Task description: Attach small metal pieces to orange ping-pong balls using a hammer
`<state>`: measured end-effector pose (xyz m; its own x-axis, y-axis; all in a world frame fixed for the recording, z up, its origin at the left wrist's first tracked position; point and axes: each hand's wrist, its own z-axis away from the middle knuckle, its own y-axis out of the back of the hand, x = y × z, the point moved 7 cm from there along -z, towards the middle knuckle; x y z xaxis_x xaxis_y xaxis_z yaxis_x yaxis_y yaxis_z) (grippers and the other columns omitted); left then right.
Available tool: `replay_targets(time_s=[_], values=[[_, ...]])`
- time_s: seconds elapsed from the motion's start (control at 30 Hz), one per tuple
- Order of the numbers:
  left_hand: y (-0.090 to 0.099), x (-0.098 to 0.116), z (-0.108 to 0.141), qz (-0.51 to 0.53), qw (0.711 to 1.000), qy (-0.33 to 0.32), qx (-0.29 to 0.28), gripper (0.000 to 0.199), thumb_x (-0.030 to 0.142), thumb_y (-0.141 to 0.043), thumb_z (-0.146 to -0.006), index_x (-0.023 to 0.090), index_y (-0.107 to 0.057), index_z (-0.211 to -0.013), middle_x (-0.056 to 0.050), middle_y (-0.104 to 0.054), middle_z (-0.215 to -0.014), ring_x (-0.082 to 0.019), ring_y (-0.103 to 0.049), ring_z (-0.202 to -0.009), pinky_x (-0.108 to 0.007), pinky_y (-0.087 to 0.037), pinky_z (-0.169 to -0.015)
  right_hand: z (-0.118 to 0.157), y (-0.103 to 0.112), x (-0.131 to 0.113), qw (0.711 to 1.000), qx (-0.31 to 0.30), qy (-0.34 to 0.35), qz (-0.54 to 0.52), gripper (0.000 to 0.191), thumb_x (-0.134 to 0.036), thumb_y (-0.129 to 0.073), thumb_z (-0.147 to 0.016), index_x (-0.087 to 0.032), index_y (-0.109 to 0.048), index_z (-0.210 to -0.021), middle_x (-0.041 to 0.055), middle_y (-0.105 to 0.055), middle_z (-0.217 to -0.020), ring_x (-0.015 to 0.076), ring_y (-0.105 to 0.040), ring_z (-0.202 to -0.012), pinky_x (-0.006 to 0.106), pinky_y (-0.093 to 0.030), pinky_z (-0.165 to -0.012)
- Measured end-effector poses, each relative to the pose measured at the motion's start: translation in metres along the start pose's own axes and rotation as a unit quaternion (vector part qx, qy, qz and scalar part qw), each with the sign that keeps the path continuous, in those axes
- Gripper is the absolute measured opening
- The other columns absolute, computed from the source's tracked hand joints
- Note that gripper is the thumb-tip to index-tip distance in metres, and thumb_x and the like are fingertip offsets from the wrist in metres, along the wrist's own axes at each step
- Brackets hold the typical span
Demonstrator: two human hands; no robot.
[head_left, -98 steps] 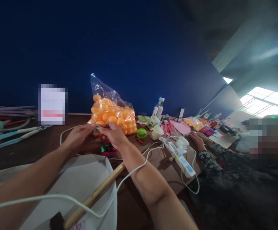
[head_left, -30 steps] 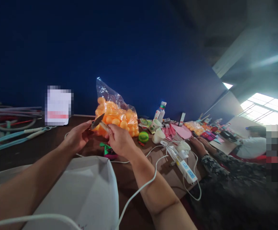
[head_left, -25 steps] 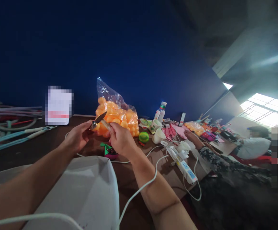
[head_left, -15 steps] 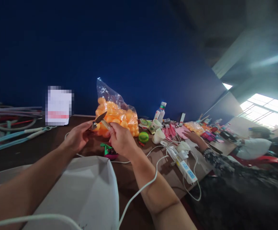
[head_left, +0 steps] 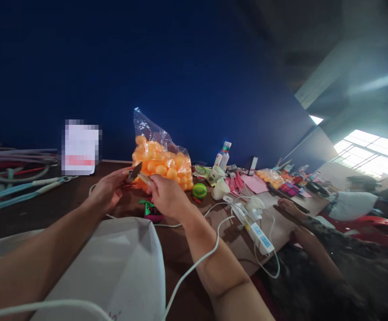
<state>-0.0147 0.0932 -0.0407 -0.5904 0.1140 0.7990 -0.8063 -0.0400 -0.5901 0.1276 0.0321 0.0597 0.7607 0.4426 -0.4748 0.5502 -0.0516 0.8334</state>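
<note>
My left hand (head_left: 111, 189) is closed on a dark, pointed, blade-like piece (head_left: 136, 171), whose exact kind I cannot make out. In my right hand (head_left: 167, 196) a pale, narrow stick-like thing (head_left: 144, 179) is pinched, its tip close to the dark piece. Both hands are raised in front of a clear plastic bag (head_left: 149, 122) filled with orange balls (head_left: 161, 170). Below my right hand lies a small green and magenta item (head_left: 152, 211), partly hidden by it.
A white bag or box (head_left: 130, 263) stands close to me. White cables run past my right forearm to a power strip (head_left: 261, 238). A green round container (head_left: 199, 191), white cup (head_left: 220, 189) and bottle (head_left: 224, 156) stand to the right. A co-worker's hands (head_left: 290, 207) are farther right.
The dark piece has dipped and shifted slightly left, and its tip shows less. The co-worker's arm has drawn back from the pink sheets, and a second forearm now shows.
</note>
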Motion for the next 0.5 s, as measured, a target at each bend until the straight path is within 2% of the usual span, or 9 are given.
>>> replay_targets(time_s=[0.1,0.2,0.3,0.5], values=[[0.000,0.002,0.001,0.008,1.000,-0.001,0.014,0.027,0.016,-0.068,-0.070,0.010,-0.071,-0.095,-0.007,-0.072,-0.081,-0.015,-0.066,-0.068,-0.023,-0.055,-0.060,0.000,0.001,0.000,1.000,0.009,-0.003,0.010,0.018,-0.025,-0.043,-0.094,-0.021,-0.060,-0.101,0.0040,-0.068,-0.086,0.0167,-0.062,-0.075,0.026,-0.043,-0.068],[-0.002,0.003,0.002,0.010,1.000,-0.007,0.002,0.029,0.018,-0.070,-0.069,0.009,-0.071,-0.096,-0.007,-0.072,-0.080,-0.015,-0.065,-0.065,-0.023,-0.053,-0.056,0.001,0.008,-0.003,0.999,0.034,0.007,0.009,0.020,-0.025,-0.042,-0.095,-0.020,-0.059,-0.105,0.0052,-0.068,-0.088,0.0167,-0.062,-0.079,0.026,-0.044,-0.071],[0.000,0.002,-0.001,0.017,1.000,-0.022,-0.006,0.029,0.019,-0.070,-0.070,0.008,-0.070,-0.096,-0.007,-0.072,-0.082,-0.015,-0.066,-0.068,-0.024,-0.054,-0.058,0.004,0.014,-0.008,0.999,0.044,0.023,0.009,0.021,-0.026,-0.040,-0.096,-0.019,-0.058,-0.107,0.0056,-0.068,-0.090,0.0158,-0.063,-0.080,0.026,-0.045,-0.074],[0.002,0.001,-0.005,0.044,0.998,-0.032,-0.015,0.026,0.018,-0.068,-0.072,0.009,-0.070,-0.096,-0.006,-0.071,-0.081,-0.014,-0.065,-0.068,-0.023,-0.055,-0.059,0.003,0.004,-0.010,0.999,0.008,0.021,0.032,0.024,-0.026,-0.037,-0.098,-0.019,-0.057,-0.108,0.0044,-0.069,-0.093,0.0145,-0.064,-0.079,0.024,-0.046,-0.072]])
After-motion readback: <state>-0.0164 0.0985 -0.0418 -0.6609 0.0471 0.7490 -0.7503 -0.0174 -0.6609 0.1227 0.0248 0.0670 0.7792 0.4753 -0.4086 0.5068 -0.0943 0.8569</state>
